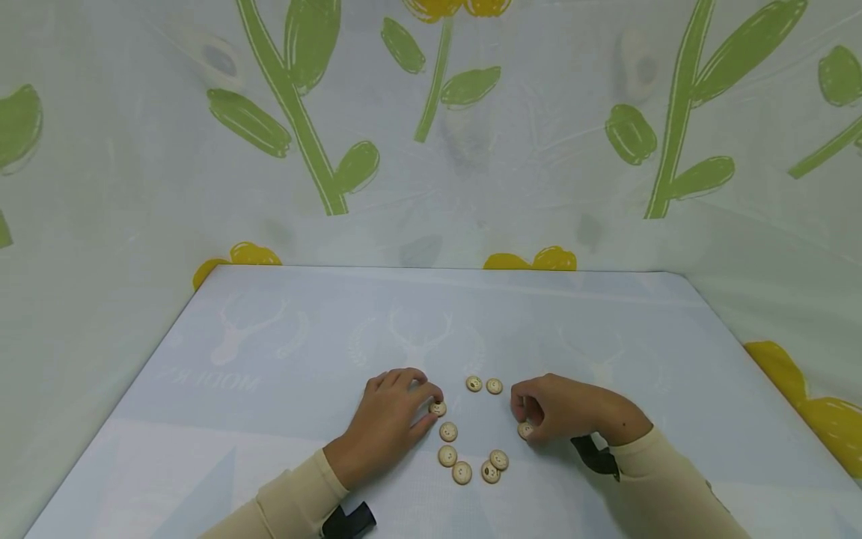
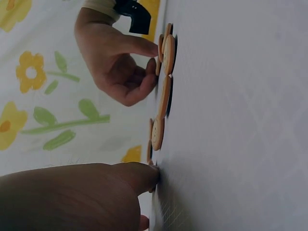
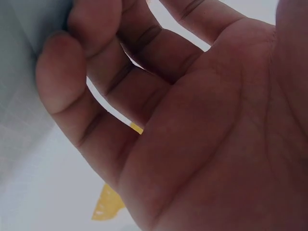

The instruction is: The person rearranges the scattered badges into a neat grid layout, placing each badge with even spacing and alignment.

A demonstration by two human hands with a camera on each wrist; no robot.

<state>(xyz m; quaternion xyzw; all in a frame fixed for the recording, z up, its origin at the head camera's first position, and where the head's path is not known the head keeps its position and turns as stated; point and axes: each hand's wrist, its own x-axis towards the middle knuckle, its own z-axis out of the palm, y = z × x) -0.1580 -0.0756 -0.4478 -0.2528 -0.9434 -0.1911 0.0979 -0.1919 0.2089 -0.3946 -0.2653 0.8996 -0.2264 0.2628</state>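
Round wooden buttons lie in a rough ring on the white table. In the head view my left hand (image 1: pixel 387 415) has its thumb and index finger at either edge of one button (image 1: pixel 438 409) at the ring's left, pinching it. At the right side, my right hand (image 1: pixel 562 408) pinches another button (image 1: pixel 525 430) between curled fingers and thumb, partly hiding it. Two buttons (image 1: pixel 474 383) sit between the hands at the far side. The left wrist view shows the thumb (image 2: pixel 137 177) low against the table. Curled fingers (image 3: pixel 62 72) fill the right wrist view, which hides the button.
Near the ring's front, one button (image 1: pixel 499 459) overlaps another (image 1: pixel 490 472). Several more, including a button (image 1: pixel 448 431), run down the left side. The white table (image 1: pixel 337 299) ends at a curtain (image 1: pixel 539 150) printed with flowers and leaves. Dark straps (image 1: pixel 595 454) circle both wrists.
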